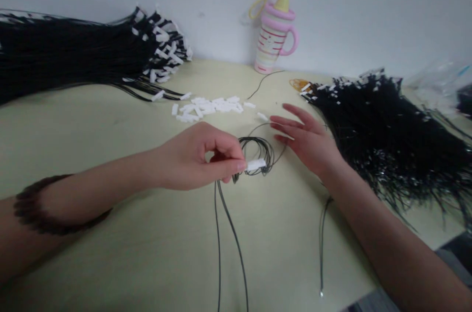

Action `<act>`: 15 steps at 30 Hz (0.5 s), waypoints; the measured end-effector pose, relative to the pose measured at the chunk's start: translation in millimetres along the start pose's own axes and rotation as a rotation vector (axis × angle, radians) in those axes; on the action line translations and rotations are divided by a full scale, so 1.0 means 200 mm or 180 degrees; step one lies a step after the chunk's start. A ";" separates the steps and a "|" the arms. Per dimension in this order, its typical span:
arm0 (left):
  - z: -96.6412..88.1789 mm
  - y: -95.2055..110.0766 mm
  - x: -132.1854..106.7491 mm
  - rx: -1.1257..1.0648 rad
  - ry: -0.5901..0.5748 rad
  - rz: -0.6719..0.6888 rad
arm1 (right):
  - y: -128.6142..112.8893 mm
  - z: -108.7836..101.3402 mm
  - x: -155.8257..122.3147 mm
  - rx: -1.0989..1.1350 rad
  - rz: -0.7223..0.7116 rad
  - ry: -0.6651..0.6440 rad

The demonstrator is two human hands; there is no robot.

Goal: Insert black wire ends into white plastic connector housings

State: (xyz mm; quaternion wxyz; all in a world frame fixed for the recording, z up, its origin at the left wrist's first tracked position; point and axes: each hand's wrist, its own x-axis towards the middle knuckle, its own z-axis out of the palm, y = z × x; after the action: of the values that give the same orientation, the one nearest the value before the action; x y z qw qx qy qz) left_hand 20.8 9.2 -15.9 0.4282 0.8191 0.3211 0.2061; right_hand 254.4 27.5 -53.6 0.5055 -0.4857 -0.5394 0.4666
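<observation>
My left hand [199, 157] is closed in a pinch on a small white connector [255, 164] fitted to thin black wires [258, 152] that loop beside it and trail toward me across the table. My right hand [308, 137] hovers flat just right of the loop, fingers stretched out and apart, holding nothing. A heap of loose white connectors [208, 107] lies a little beyond both hands.
A big bundle of black wires with white connectors [88, 53] lies at the back left, another bundle [387, 130] at the right. A pink striped cup-shaped toy [275, 31] stands against the wall. A single wire [322, 248] lies under my right forearm on the pale table [147, 253].
</observation>
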 end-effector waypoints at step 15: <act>0.05 -0.13 0.07 -0.0580 0.0787 -0.0555 | -0.04 0.22 -0.23 -0.3061 -0.3269 -0.1671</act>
State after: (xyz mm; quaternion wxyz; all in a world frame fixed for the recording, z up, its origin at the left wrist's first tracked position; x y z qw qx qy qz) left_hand 27.9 23.1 -41.8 0.4742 0.7144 0.4211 0.2956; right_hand 210.2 -19.0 -51.7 0.2464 -0.2131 -0.9454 -0.0145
